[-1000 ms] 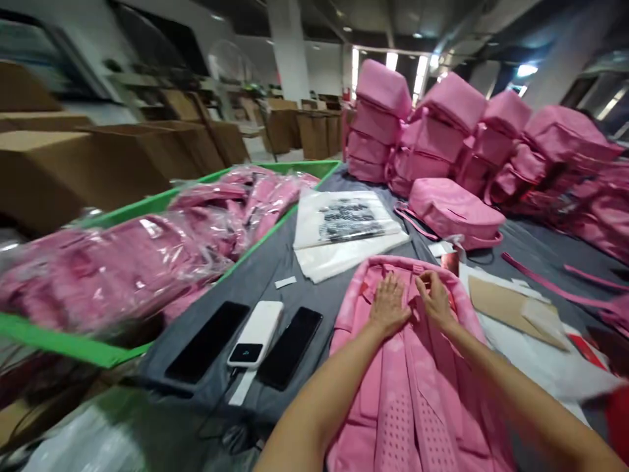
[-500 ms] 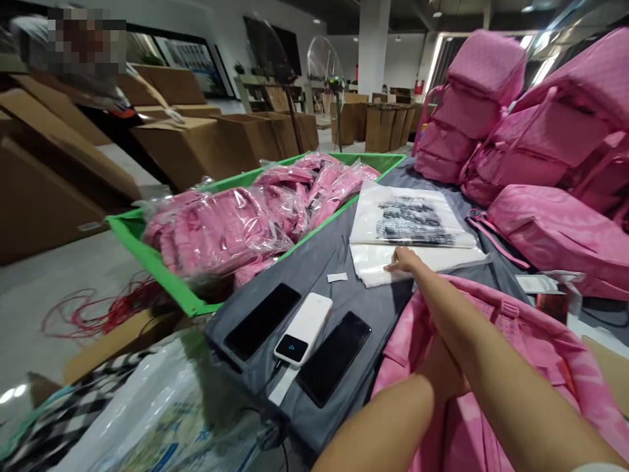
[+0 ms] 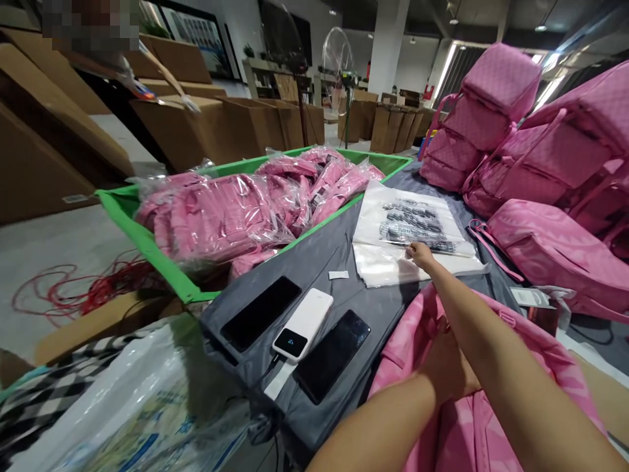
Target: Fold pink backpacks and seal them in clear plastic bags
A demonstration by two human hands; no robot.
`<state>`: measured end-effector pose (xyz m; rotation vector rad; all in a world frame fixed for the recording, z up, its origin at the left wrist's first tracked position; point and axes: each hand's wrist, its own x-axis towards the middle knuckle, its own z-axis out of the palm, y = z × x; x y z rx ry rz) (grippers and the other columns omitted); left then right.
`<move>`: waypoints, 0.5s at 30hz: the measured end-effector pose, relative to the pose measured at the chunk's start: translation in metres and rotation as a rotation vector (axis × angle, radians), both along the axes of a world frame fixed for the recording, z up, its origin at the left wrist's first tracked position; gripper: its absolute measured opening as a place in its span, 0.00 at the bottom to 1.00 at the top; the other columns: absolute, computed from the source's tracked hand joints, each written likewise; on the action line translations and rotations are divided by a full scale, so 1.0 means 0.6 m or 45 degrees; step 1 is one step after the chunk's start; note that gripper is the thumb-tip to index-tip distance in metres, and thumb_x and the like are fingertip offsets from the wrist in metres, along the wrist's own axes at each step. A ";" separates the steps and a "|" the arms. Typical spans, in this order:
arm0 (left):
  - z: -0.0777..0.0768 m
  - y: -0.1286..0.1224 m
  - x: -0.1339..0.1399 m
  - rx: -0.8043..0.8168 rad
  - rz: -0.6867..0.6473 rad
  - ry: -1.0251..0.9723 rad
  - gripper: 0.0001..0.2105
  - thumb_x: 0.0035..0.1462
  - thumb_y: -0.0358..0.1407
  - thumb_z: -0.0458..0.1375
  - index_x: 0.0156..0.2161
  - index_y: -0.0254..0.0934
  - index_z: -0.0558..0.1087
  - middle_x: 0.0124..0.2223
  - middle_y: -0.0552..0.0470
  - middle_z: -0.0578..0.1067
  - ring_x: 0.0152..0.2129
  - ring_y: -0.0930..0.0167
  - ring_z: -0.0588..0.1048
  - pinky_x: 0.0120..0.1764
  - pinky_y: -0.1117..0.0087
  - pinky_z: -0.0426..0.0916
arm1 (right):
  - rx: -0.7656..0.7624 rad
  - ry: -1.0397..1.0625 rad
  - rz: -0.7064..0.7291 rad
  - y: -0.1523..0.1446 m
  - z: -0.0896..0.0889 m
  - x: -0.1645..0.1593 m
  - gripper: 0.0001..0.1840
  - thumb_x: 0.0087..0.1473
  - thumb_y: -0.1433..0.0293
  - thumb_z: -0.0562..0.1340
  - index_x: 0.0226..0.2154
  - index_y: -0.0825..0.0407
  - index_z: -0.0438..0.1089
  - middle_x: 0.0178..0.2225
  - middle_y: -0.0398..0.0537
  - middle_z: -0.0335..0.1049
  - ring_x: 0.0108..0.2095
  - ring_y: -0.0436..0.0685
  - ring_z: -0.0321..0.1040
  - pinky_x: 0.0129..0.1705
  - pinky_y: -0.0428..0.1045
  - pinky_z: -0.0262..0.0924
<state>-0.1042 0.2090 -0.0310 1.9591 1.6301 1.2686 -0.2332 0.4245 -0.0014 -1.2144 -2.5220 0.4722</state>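
Observation:
A stack of clear plastic bags [image 3: 373,262] with black print lies on the grey-covered table. My right hand [image 3: 420,254] pinches the top bag at the edge of its printed part. Nearer to me, a pink backpack [image 3: 531,347] lies partly beneath my forearms. My left hand [image 3: 448,360] is closed on the backpack's fabric by its opening, its fingers partly hidden behind my right forearm. Left of the backpack lie a black phone [image 3: 333,355], a white power bank [image 3: 303,324] with a lit display, and a second dark phone [image 3: 261,312].
A green-rimmed bin [image 3: 162,265] at the left holds pink backpacks in clear plastic. More pink backpacks [image 3: 501,85] are piled at the right. Cardboard boxes [image 3: 196,134] and a person with a covered face stand behind. Red cord [image 3: 98,292] lies on the floor.
My right hand has moved up and slightly right over the plastic bags, to the printed part's edge. My left hand stays at the backpack. The camera view has shifted slightly.

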 end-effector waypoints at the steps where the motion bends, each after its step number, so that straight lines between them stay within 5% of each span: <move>1: 0.003 -0.001 -0.003 0.041 -0.027 0.062 0.28 0.65 0.45 0.55 0.69 0.48 0.64 0.68 0.49 0.68 0.70 0.55 0.57 0.73 0.49 0.44 | 0.046 0.055 -0.044 0.009 0.011 0.003 0.15 0.62 0.68 0.58 0.24 0.51 0.69 0.21 0.45 0.68 0.26 0.54 0.64 0.32 0.47 0.58; 4: 0.002 0.003 -0.007 0.044 0.022 0.205 0.31 0.63 0.46 0.55 0.69 0.39 0.63 0.69 0.42 0.66 0.71 0.51 0.52 0.72 0.41 0.44 | 0.221 0.227 -0.230 0.044 0.070 0.028 0.20 0.69 0.66 0.47 0.31 0.51 0.68 0.26 0.49 0.69 0.29 0.57 0.64 0.36 0.50 0.58; 8: -0.007 0.011 -0.002 0.003 0.068 0.266 0.31 0.59 0.49 0.60 0.62 0.33 0.70 0.66 0.37 0.70 0.71 0.51 0.53 0.70 0.42 0.49 | 0.457 0.365 -0.354 0.080 0.193 0.112 0.20 0.71 0.63 0.43 0.34 0.50 0.65 0.29 0.49 0.66 0.30 0.57 0.62 0.37 0.51 0.54; 12: -0.014 0.014 -0.004 0.092 0.152 0.111 0.21 0.61 0.42 0.60 0.57 0.37 0.74 0.63 0.40 0.73 0.66 0.54 0.63 0.70 0.44 0.51 | 0.644 0.343 -0.020 0.045 0.291 0.223 0.16 0.68 0.59 0.51 0.30 0.48 0.61 0.25 0.42 0.62 0.28 0.54 0.59 0.34 0.48 0.51; 15: 0.005 0.017 -0.013 0.120 0.236 -0.372 0.21 0.59 0.40 0.62 0.57 0.38 0.73 0.59 0.40 0.76 0.60 0.55 0.71 0.66 0.44 0.59 | 0.599 0.254 0.183 -0.026 0.306 0.294 0.17 0.66 0.58 0.52 0.28 0.48 0.60 0.23 0.41 0.61 0.27 0.52 0.59 0.32 0.46 0.51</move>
